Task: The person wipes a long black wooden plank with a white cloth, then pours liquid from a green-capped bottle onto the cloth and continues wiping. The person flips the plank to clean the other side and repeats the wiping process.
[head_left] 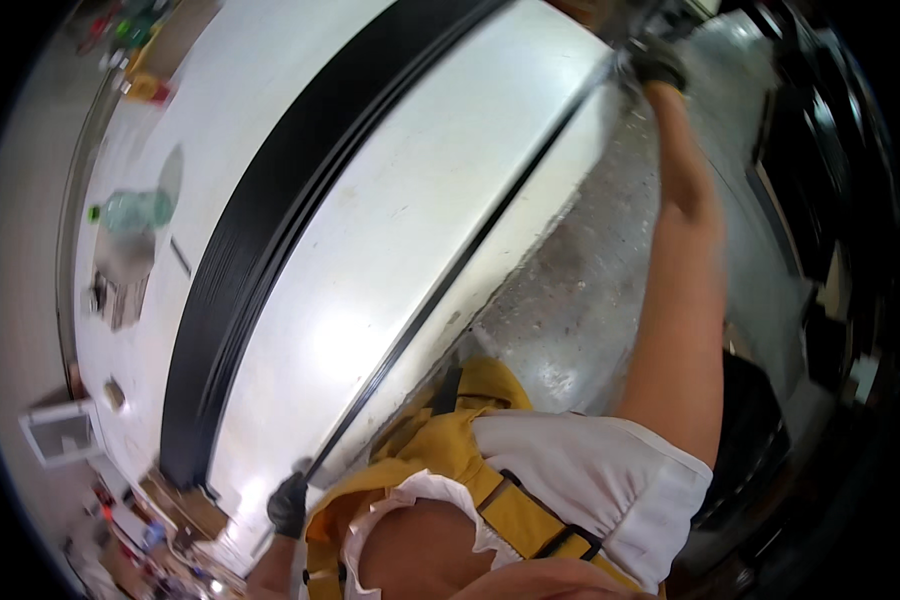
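A long, thin black strip [468, 250] runs slantwise over the white tabletop [370, 245], close to its edge on my side. At its lower end, my left hand [288, 505], in a dark glove, is closed on the strip. My right arm is stretched far out, and my right hand [658, 66], also gloved, is closed at the strip's upper end; its fingers are blurred. Farther in on the table lies a wide band of many black strips [270, 200] side by side, roughly parallel to the single one.
Beyond the band are a greenish plastic bottle [135, 210], a small cardboard box [122, 300] and a short dark piece [180, 256]. A white-framed box [62, 434] and clutter sit at the lower left. Grey floor [560, 310] lies right of the table; dark stacked items [820, 150] stand beyond it.
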A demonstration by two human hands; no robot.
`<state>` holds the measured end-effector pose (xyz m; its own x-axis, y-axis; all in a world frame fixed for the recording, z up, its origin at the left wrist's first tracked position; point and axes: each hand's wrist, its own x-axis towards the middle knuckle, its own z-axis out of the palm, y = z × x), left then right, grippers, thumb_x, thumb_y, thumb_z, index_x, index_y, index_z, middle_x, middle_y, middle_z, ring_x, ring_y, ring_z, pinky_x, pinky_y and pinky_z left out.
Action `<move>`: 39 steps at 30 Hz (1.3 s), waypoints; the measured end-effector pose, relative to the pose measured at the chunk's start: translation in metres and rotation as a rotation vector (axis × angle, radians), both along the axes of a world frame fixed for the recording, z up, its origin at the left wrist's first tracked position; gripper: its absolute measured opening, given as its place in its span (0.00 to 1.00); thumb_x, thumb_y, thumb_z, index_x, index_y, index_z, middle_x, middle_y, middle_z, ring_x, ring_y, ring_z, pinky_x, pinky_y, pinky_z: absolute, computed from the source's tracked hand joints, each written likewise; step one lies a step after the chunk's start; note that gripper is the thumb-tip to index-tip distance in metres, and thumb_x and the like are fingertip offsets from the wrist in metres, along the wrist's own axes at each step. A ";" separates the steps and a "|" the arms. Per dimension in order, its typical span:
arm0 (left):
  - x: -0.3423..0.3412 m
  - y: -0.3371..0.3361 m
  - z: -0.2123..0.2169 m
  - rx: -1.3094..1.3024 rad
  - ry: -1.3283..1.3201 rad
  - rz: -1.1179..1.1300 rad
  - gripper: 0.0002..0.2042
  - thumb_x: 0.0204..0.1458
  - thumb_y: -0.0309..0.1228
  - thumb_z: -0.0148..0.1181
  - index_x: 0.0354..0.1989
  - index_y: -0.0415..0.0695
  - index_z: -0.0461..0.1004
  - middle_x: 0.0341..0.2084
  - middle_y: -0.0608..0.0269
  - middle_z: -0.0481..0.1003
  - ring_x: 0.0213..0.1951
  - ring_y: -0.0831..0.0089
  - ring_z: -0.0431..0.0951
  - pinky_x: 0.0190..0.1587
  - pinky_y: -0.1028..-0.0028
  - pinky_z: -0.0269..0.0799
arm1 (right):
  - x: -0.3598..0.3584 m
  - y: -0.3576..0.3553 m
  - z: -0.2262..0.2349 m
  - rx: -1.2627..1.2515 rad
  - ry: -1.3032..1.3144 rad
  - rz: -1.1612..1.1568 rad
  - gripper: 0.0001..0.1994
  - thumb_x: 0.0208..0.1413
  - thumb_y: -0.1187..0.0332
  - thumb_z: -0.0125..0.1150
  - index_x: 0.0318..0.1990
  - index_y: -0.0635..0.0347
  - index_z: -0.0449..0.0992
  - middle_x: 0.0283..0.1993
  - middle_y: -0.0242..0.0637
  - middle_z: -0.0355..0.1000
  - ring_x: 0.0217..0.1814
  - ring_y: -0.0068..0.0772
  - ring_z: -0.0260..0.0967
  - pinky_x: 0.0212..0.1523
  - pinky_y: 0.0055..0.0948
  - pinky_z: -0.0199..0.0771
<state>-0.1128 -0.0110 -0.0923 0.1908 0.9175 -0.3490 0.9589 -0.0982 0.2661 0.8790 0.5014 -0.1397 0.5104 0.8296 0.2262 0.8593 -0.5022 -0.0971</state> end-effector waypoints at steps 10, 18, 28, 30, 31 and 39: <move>0.099 0.027 0.042 -0.081 -0.167 0.250 0.11 0.59 0.35 0.58 0.47 0.51 0.81 0.38 0.60 0.82 0.40 0.60 0.82 0.44 0.68 0.77 | -0.229 -0.196 0.065 0.196 0.253 0.906 0.17 0.60 0.76 0.62 0.57 0.65 0.73 0.56 0.47 0.73 0.58 0.42 0.71 0.59 0.36 0.73; 0.108 0.041 0.060 -0.037 0.011 0.137 0.12 0.53 0.31 0.64 0.46 0.55 0.82 0.36 0.64 0.82 0.37 0.64 0.83 0.40 0.66 0.77 | -0.406 -0.295 0.107 0.035 0.632 1.300 0.23 0.52 0.66 0.68 0.55 0.66 0.73 0.54 0.50 0.74 0.56 0.49 0.71 0.60 0.41 0.70; 0.087 0.043 0.054 0.183 -0.015 0.123 0.11 0.52 0.40 0.62 0.44 0.58 0.81 0.34 0.68 0.80 0.36 0.64 0.81 0.37 0.62 0.75 | -0.598 -0.327 0.119 -0.135 0.465 1.717 0.27 0.47 0.68 0.70 0.57 0.60 0.72 0.54 0.48 0.73 0.53 0.51 0.73 0.53 0.43 0.76; 0.065 0.025 0.066 0.236 -0.031 0.132 0.13 0.50 0.42 0.64 0.43 0.56 0.81 0.34 0.67 0.80 0.38 0.64 0.81 0.40 0.61 0.75 | -0.601 -0.330 0.110 -0.059 0.514 1.738 0.26 0.47 0.69 0.70 0.56 0.60 0.72 0.52 0.47 0.74 0.52 0.51 0.73 0.52 0.43 0.76; 0.039 0.006 0.062 0.288 -0.053 0.139 0.14 0.49 0.42 0.65 0.43 0.55 0.81 0.34 0.66 0.80 0.39 0.63 0.80 0.41 0.61 0.74 | -0.608 -0.339 0.118 -0.062 0.470 1.739 0.26 0.47 0.69 0.70 0.56 0.60 0.72 0.52 0.47 0.74 0.52 0.51 0.73 0.52 0.43 0.76; -0.167 -0.126 0.040 0.582 0.215 0.290 0.19 0.38 0.35 0.71 0.43 0.55 0.80 0.37 0.66 0.80 0.43 0.65 0.79 0.52 0.63 0.72 | -0.626 -0.363 0.117 -0.075 0.454 1.738 0.25 0.49 0.66 0.73 0.55 0.60 0.72 0.52 0.48 0.73 0.52 0.51 0.73 0.53 0.44 0.74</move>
